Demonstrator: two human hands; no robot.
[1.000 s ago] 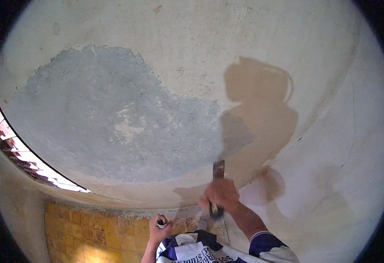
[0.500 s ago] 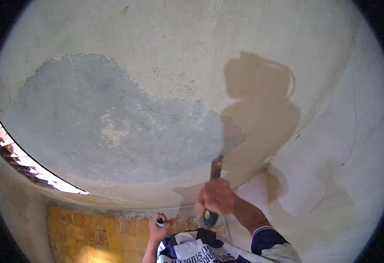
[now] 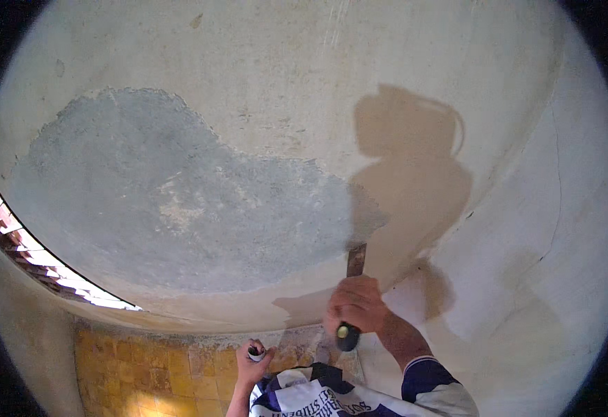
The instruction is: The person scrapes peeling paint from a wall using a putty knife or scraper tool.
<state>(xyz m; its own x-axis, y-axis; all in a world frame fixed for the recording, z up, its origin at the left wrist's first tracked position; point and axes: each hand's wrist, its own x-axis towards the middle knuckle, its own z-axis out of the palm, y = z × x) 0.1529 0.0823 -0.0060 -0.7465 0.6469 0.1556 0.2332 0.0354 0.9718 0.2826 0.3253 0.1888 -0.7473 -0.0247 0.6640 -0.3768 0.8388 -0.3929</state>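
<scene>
Scraper (image 3: 356,260) noted at lower centre-right of frame: flat, narrow blade, dark and brown-stained, pointed upward; black handle, pale round spot near its butt. Handle is wrapped firmly by the right grip (image 3: 359,304). Blade tip is placed by the lower right edge of the grey patch (image 3: 234,222) on the pale wall (image 3: 283,55); contact cannot be told. At bottom centre-left, a small white-rimmed, dark-centred tube (image 3: 256,356) is enclosed by the left grip (image 3: 251,365).

Scraper blade (image 3: 357,260), apparently dull metal
</scene>
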